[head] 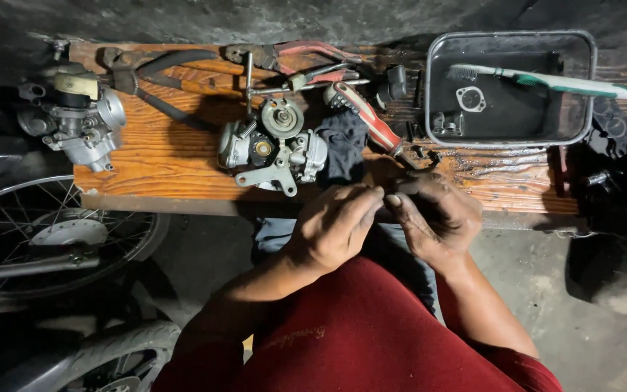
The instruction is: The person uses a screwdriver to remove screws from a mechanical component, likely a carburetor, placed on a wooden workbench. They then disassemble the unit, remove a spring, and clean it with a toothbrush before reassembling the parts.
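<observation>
Small dark part (400,190) pinched between our fingertips, just over the near edge of the wooden bench (154,163).
Our left hand (335,225) and right hand (433,218) press fingers together on it; we judge it mid-inspection beside the opened carburetor (273,149), wanting a steady grip next.

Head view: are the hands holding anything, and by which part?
Both hands, left hand and right hand, pinch a small dark part at their fingertips; its kind and the gripped part cannot be told.
</observation>
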